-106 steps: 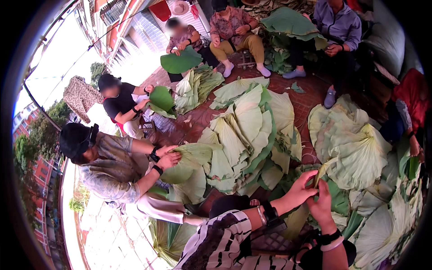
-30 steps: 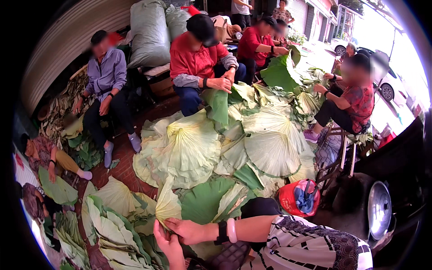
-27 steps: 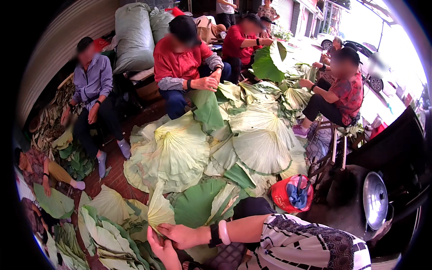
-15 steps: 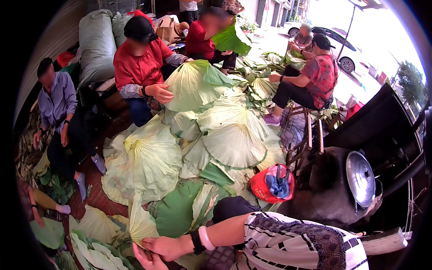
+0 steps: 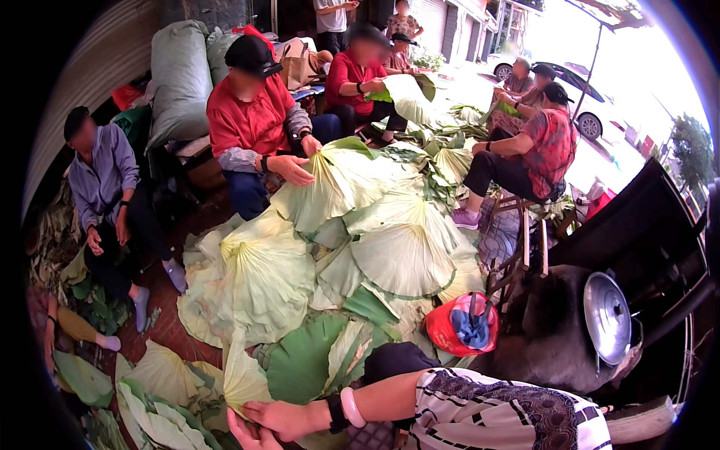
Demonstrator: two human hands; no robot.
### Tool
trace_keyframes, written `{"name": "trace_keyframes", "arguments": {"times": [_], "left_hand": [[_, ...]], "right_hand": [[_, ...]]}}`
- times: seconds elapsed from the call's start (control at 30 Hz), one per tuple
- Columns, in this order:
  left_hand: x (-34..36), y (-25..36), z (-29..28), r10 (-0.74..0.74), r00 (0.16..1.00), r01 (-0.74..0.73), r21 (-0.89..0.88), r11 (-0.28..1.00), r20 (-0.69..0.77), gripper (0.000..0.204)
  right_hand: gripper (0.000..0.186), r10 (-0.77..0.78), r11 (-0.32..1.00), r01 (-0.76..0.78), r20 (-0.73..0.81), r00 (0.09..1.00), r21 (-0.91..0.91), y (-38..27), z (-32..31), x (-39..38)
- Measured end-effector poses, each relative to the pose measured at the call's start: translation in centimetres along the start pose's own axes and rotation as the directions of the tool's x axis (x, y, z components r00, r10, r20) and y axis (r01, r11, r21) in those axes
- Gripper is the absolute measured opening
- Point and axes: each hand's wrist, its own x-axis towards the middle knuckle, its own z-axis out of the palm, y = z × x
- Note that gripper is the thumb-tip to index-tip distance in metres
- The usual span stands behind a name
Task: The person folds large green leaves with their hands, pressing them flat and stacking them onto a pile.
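A folded pale yellow-green lotus leaf (image 5: 244,377) rises from my hands at the lower left. My right hand (image 5: 281,420), with a black band and pale bangle at its wrist, pinches the leaf's gathered lower end. Just below, my left hand (image 5: 250,435) grips the same end; the lower edge of the picture cuts it off in part. Beyond the held leaf lies a broad pile of dried lotus leaves (image 5: 262,274). A greener lotus leaf (image 5: 304,360) lies to its right, and more stacked leaves (image 5: 161,412) are at the left.
Across the pile, a person in red (image 5: 251,112) handles a large leaf (image 5: 330,187). Other people sit around the leaves. A red bag (image 5: 461,324) stands at the right, near a dark stove with a metal lid (image 5: 607,318). A wooden stool (image 5: 521,240) is behind the bag.
The view has shifted slightly, while my hands keep hold of the leaf. The nearer person in red has lowered and turned their leaf; the farther one has also brought a leaf down.
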Motion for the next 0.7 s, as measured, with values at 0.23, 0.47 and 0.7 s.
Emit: {"name": "trace_keyframes", "arguments": {"times": [0.23, 0.47, 0.7], "left_hand": [[-0.1, 0.3, 0.2, 0.03, 1.0, -0.03, 0.025, 0.999, -0.004, 0.056], [0.1, -1.2, -0.1, 0.065, 0.997, -0.066, -0.022, 0.998, -0.042, 0.061], [-0.5, -0.2, 0.6, 0.055, 0.998, -0.059, -0.114, 0.992, -0.043, 0.059]], "right_hand": [[0.054, 0.009, 1.0, -0.009, 0.036, 0.999, -0.006, 1.4, 0.8, 0.1], [0.059, 0.081, 0.996, -0.083, 0.144, 0.986, 0.011, 0.6, 0.8, 0.5], [0.051, 0.051, 0.989, -0.031, 0.136, 0.989, -0.147, -0.2, -0.7, 1.1]]}}
